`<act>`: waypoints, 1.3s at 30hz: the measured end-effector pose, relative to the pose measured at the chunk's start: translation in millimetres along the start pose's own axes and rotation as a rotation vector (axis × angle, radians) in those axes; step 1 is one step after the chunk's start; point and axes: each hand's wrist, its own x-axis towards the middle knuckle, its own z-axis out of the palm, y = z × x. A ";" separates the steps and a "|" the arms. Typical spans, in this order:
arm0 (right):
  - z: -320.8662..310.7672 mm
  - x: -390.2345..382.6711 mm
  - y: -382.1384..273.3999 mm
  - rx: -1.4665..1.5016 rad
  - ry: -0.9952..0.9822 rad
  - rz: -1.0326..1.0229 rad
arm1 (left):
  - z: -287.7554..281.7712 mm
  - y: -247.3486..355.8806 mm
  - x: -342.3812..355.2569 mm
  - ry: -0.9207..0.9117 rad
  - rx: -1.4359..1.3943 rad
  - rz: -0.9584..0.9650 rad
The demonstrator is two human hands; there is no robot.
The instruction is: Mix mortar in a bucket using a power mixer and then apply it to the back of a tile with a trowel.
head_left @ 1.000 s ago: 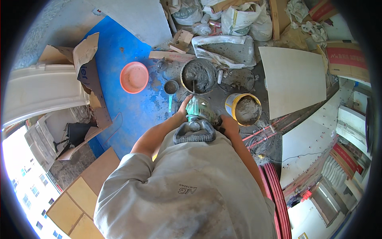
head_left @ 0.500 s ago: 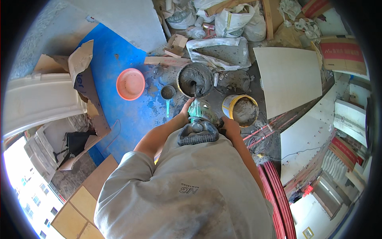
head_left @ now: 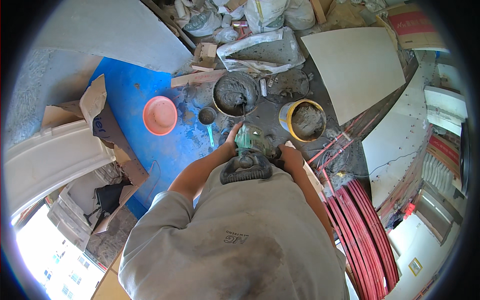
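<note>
A green mixer drill (head_left: 252,145) at frame centre is gripped by the left hand (head_left: 232,137) and right hand (head_left: 290,155), its shaft in the mortar bucket (head_left: 235,94) above (grey mix). Splatter is likely if tilted.

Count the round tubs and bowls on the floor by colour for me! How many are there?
Grey-black bucket of wet grey mix, with the mixer's rod in it: 1
Yellow bucket: 1
Orange-pink bowl: 1
Small dark cup: 1
Total: 4
The left hand and right hand both grip the green mixer.
</note>
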 end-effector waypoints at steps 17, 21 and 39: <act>8.5 6.7 -9.3 -0.018 0.029 -0.151 | -92.4 -13.2 45.0 -0.106 -0.001 0.240; 7.4 19.2 -24.4 -0.066 0.040 -0.178 | -92.2 4.7 31.0 -0.112 0.045 0.289; -55.6 82.5 -94.1 -0.118 0.125 -0.153 | -68.2 95.7 21.4 -0.083 0.064 0.535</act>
